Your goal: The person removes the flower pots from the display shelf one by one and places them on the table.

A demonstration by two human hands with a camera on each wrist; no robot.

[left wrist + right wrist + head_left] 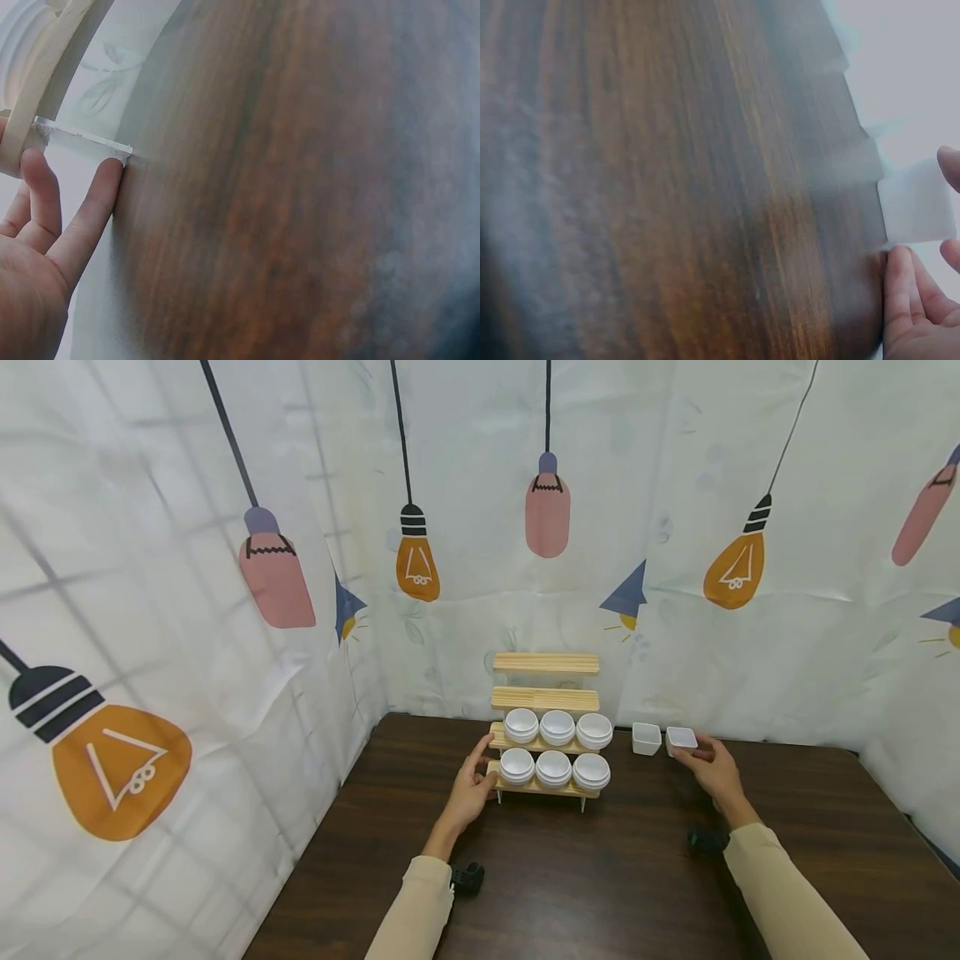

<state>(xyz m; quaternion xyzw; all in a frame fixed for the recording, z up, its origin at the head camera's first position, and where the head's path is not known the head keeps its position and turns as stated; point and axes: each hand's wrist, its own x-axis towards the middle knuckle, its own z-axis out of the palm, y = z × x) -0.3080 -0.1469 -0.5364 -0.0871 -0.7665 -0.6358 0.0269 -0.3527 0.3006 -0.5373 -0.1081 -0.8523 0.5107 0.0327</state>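
Note:
A wooden tiered rack (545, 698) on clear legs stands at the back of the table. Its two lower tiers each carry three white round bowls (553, 768), which look stacked; the upper two hold nothing. My left hand (471, 789) grips the rack's left end, across the lower tiers. In the left wrist view, fingers (43, 191) touch the tier's end and a clear leg (90, 139). To the right of the rack, my right hand (715, 772) pinches a small white square bowl (681, 739) standing on the table. A second square bowl (646, 739) sits just left of it.
The dark wooden table (585, 877) ends at the back against a white printed curtain (465, 635), which also runs along the left side. The rack stands close to that curtain. Black wrist devices (468, 878) are worn on both arms.

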